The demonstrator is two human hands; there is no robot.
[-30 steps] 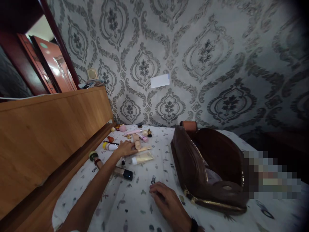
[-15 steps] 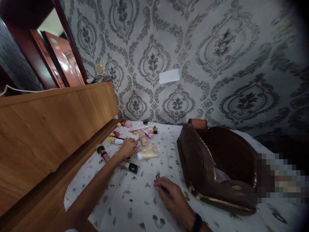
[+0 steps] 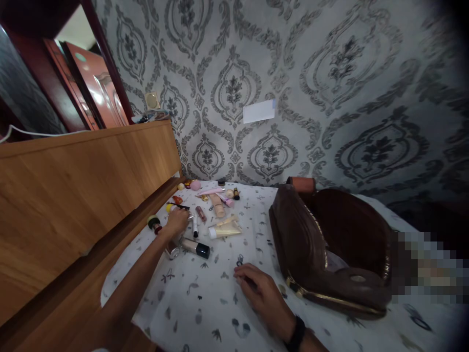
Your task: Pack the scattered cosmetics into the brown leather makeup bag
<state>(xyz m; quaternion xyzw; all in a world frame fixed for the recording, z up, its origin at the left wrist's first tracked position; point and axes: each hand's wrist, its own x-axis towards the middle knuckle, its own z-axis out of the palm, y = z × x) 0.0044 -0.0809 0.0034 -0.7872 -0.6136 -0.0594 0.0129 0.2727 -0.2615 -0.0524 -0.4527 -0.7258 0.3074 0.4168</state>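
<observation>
My left hand (image 3: 177,222) is over the cosmetics at the left, its fingers on or near a white tube with a yellow end (image 3: 170,208); its grip is too small to make out. Just right of it lie a small black-capped tube (image 3: 195,227) and a mauve tube (image 3: 201,213). Below is a foundation bottle with a black cap (image 3: 196,247). A cream tube (image 3: 224,230) lies farther right. My right hand (image 3: 256,288) rests on the patterned sheet, fingers curled together; whether anything is inside is hidden.
An open brown bag (image 3: 330,254) with a gold zip stands at the right. Pink tubes and small jars lie near the wall, beside a beige tube (image 3: 217,205). A wooden board (image 3: 91,181) borders the sheet on the left.
My left hand has moved left, uncovering the mauve tube and the small black-capped tube. My right hand has barely moved.
</observation>
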